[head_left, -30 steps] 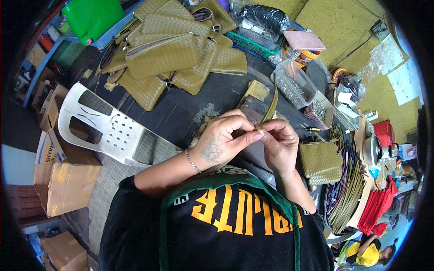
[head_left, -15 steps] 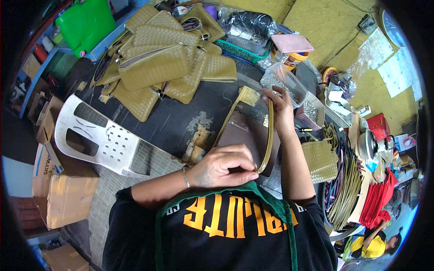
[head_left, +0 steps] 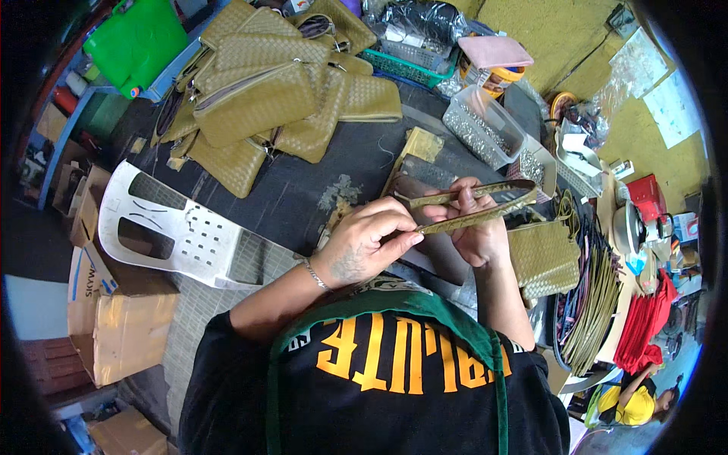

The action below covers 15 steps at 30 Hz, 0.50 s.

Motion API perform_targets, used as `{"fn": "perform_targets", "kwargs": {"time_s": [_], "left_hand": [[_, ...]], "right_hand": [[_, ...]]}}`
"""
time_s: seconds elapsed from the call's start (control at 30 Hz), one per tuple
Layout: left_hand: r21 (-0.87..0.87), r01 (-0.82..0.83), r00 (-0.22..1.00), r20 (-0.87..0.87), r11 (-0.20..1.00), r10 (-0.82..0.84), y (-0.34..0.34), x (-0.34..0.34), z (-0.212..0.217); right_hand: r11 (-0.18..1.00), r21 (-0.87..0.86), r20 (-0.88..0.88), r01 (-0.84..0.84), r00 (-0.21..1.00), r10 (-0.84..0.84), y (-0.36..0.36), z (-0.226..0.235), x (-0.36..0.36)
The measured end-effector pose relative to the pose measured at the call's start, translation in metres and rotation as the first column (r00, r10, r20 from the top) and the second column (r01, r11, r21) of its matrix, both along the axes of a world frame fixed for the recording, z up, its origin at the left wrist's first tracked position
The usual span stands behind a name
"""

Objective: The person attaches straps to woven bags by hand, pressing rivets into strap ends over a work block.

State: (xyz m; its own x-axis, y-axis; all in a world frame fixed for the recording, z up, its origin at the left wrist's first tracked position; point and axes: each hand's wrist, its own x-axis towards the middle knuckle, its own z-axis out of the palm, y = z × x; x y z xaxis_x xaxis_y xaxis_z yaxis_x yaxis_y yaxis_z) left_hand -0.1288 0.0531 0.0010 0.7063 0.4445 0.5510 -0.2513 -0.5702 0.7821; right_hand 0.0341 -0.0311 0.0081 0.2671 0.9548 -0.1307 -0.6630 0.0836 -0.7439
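Observation:
A narrow olive-gold strap (head_left: 514, 205) is bent double in front of my chest, its loop pointing right. My left hand (head_left: 368, 241) pinches one end of it between thumb and fingers. Palm turned up, my right hand (head_left: 485, 236) has its fingers around the strap's two runs near the middle. Beneath my hands lies a brown sheet (head_left: 428, 254) on the dark table, partly hidden by them. An olive woven piece (head_left: 542, 258) lies just right of my right wrist.
Olive woven pouches (head_left: 258, 98) are heaped at the far left. Clear bins of small metal parts (head_left: 485, 129) stand at the back right, near a bundle of olive straps (head_left: 588, 311). A white plastic chair (head_left: 182, 227) is at left; a person in yellow (head_left: 635, 406) sits far right.
Both hands have raised the strap off the table, and its loop now points right instead of away. My right hand has turned palm up and come nearer.

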Motion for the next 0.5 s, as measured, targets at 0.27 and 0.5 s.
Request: {"fn": "perform_targets", "kwargs": {"time_s": [0.27, 0.5], "left_hand": [[0.464, -0.053, 0.990, -0.092, 0.884, 0.108, -0.003, -0.007, 0.002], [0.582, -0.042, 0.994, -0.062, 0.812, 0.095, -0.005, -0.011, -0.001]], "right_hand": [[0.981, 0.170, 0.178, 0.091, 0.976, -0.122, -0.022, -0.009, -0.027], [0.968, 0.224, 0.328, 0.112, 0.927, -0.183, -0.035, -0.018, -0.036]]}}
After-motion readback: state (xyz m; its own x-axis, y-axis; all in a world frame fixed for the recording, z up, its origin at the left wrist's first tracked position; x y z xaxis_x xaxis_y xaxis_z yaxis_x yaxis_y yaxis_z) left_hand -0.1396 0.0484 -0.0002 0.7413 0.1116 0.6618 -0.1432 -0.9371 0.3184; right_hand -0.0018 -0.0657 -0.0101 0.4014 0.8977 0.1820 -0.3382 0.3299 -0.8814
